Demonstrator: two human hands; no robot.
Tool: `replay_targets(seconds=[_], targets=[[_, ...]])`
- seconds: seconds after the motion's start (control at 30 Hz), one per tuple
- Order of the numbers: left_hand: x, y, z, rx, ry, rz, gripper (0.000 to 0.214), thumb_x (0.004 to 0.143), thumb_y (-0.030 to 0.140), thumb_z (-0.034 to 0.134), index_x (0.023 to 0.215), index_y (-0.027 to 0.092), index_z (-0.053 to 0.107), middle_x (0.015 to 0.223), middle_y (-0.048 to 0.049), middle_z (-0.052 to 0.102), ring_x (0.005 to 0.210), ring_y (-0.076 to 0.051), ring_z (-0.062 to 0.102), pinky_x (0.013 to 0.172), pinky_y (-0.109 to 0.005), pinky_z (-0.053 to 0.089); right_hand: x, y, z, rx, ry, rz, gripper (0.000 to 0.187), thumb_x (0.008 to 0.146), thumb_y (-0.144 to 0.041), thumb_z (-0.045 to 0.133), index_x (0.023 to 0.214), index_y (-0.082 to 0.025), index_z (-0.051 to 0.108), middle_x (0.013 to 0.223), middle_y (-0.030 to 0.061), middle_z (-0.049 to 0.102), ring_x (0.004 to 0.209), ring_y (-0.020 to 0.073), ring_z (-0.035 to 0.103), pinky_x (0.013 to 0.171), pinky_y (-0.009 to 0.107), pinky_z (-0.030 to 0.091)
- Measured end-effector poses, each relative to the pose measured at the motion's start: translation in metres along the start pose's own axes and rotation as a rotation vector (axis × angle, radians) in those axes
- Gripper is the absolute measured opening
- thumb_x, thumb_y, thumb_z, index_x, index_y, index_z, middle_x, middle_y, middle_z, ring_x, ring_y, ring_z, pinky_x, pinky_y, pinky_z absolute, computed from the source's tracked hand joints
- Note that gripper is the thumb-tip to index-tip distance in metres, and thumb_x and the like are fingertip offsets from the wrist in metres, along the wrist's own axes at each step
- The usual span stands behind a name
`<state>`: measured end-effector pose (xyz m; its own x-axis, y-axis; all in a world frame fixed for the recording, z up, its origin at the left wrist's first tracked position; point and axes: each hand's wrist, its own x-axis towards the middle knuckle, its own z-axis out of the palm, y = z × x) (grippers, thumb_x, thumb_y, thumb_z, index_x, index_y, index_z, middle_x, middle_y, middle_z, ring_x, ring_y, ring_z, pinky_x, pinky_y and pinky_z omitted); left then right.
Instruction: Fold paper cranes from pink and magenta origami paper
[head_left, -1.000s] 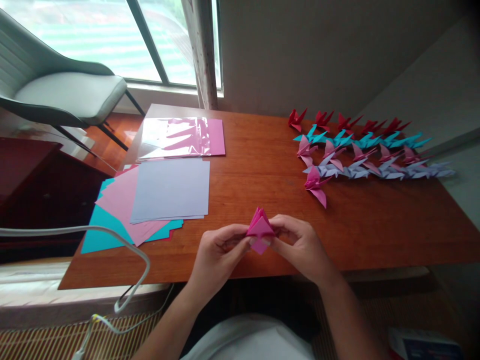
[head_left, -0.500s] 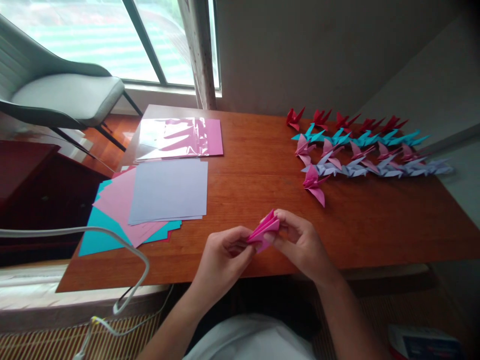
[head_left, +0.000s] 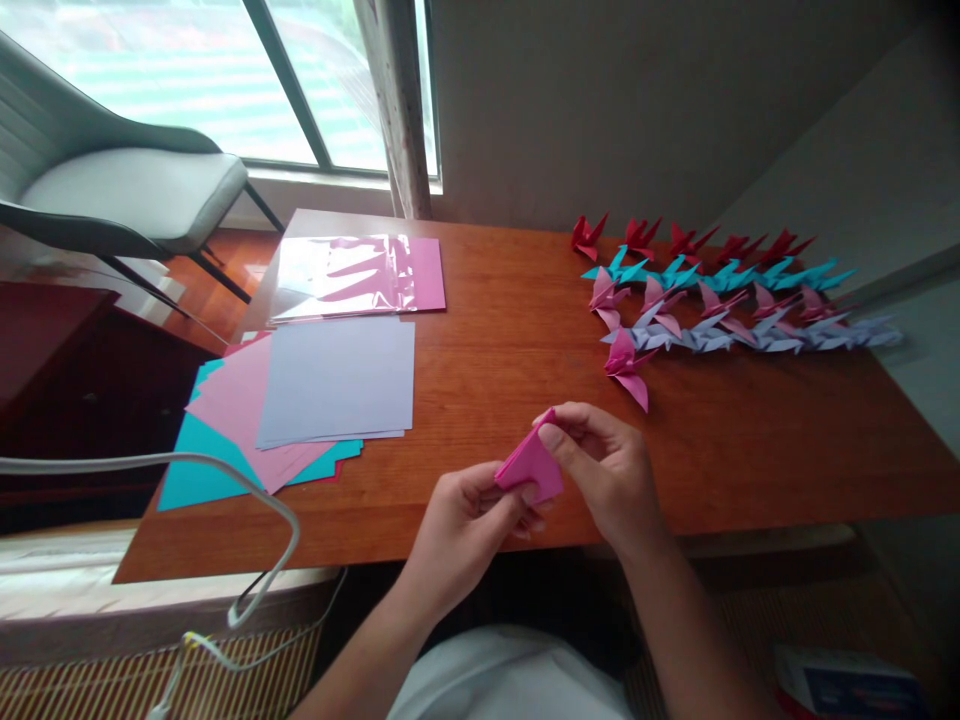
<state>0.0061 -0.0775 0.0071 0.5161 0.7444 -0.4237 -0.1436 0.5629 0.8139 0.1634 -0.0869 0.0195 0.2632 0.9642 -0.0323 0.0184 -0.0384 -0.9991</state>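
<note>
A small folded piece of bright pink origami paper [head_left: 534,468] is held between both hands above the table's near edge. My left hand [head_left: 474,515] pinches its lower left side, thumb on the front face. My right hand [head_left: 604,462] grips the upper corner between thumb and fingers. The layers lie pressed together, with the fold lines along the upper left edge. Beyond my right hand a finished magenta paper crane [head_left: 627,368] sits on the table, in front of a row of pale lavender cranes [head_left: 709,338].
Farther back stand rows of pink cranes [head_left: 660,303], turquoise cranes [head_left: 675,272] and red cranes [head_left: 686,243]. Lavender sheets [head_left: 341,380] overlap pink and turquoise paper [head_left: 199,455] at left, near a plastic-wrapped magenta pack [head_left: 430,275]. A white cable [head_left: 289,530] crosses the table's left corner.
The pink paper has gone from fanned-open layers to a flattened shape with its broad face showing. My right hand has moved slightly up to its upper corner.
</note>
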Motion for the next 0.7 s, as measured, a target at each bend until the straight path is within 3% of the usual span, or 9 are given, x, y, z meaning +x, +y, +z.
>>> replay_targets(seconds=[0.17, 0.3, 0.57, 0.7], targets=[[-0.0009, 0.0015, -0.0002, 0.002, -0.044, 0.038, 0.032, 0.087, 0.043, 0.073, 0.087, 0.012, 0.077, 0.075, -0.0063, 0.076, 0.068, -0.014, 0.069, 0.063, -0.020, 0.056, 0.0002, -0.0014, 0.0004, -0.021, 0.020, -0.020, 0.010, 0.088, -0.031, 0.072, 0.082, -0.022, 0.072, 0.076, -0.0013, 0.069, 0.068, 0.0122, 0.061, 0.062, 0.021, 0.050], [0.0001, -0.0006, -0.0013, 0.025, -0.056, 0.099, 0.037, 0.093, 0.046, 0.065, 0.084, 0.012, 0.078, 0.071, -0.0056, 0.074, 0.067, -0.015, 0.069, 0.062, -0.020, 0.055, 0.0006, -0.0019, 0.0010, -0.025, -0.021, -0.008, 0.010, 0.089, -0.031, 0.071, 0.085, -0.022, 0.072, 0.080, -0.0006, 0.071, 0.071, 0.0127, 0.063, 0.066, 0.022, 0.051], [0.0004, -0.0017, 0.0004, 0.074, -0.051, 0.069, 0.032, 0.090, 0.042, 0.070, 0.083, 0.012, 0.077, 0.071, -0.0050, 0.075, 0.064, -0.014, 0.067, 0.060, -0.019, 0.055, 0.0032, -0.0025, 0.0021, -0.104, 0.041, -0.060, 0.019, 0.089, -0.034, 0.071, 0.075, -0.021, 0.070, 0.069, -0.0007, 0.067, 0.064, 0.0125, 0.058, 0.060, 0.024, 0.047], [-0.0002, -0.0005, 0.0000, 0.113, -0.003, 0.081, 0.028, 0.089, 0.040, 0.071, 0.086, 0.013, 0.077, 0.076, -0.0058, 0.077, 0.064, -0.015, 0.068, 0.059, -0.021, 0.056, 0.0028, -0.0013, 0.0037, -0.054, 0.053, -0.024, 0.019, 0.089, -0.039, 0.071, 0.082, -0.021, 0.071, 0.076, 0.0007, 0.069, 0.068, 0.0142, 0.061, 0.062, 0.024, 0.048]])
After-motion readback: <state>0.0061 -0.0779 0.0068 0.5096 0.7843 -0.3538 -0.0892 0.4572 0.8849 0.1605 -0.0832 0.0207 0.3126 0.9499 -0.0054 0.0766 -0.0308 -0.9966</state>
